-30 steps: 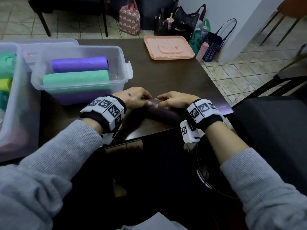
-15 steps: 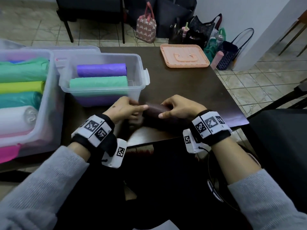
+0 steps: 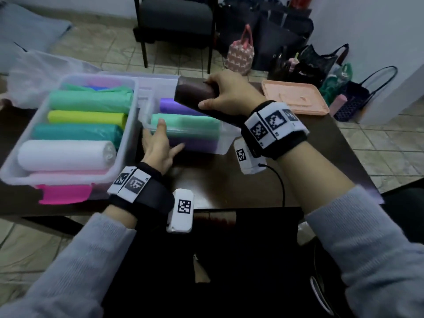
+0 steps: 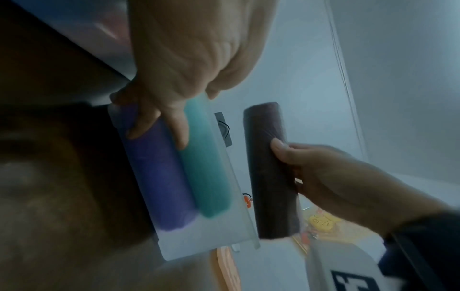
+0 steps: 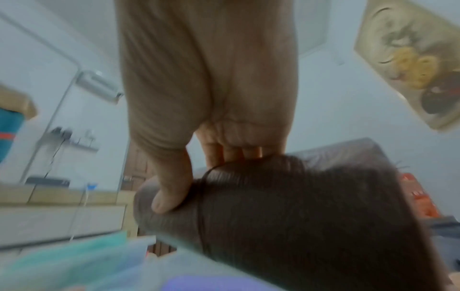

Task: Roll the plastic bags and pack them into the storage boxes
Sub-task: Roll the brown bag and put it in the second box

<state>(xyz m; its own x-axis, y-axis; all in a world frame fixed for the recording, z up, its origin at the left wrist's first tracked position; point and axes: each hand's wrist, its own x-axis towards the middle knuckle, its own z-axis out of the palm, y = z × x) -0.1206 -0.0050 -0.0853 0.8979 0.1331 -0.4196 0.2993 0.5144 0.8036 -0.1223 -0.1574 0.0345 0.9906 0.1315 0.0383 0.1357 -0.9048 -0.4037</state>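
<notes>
My right hand (image 3: 226,95) grips a dark brown rolled bag (image 3: 195,92) by one end and holds it in the air over the small clear box (image 3: 226,143). In that box lie a purple roll (image 3: 174,105) and a mint green roll (image 3: 185,125), with another purple roll (image 3: 197,143) beneath. My left hand (image 3: 158,145) rests on the box's near left corner, fingers flat on the front wall. The left wrist view shows those fingers (image 4: 179,128) against the wall and the dark roll (image 4: 268,177) just past the rim. In the right wrist view my thumb (image 5: 169,196) presses the roll (image 5: 298,216).
A large clear box (image 3: 135,106) at the left holds several coloured rolls, with a pink bag (image 3: 64,193) at its front. A peach lid (image 3: 296,97) lies at the table's far right. A chair (image 3: 176,17) and handbags (image 3: 309,65) stand beyond the table.
My right hand has lifted the dark roll off the table and carried it up over the small box. My left hand has let go of the roll and moved onto the box's front wall.
</notes>
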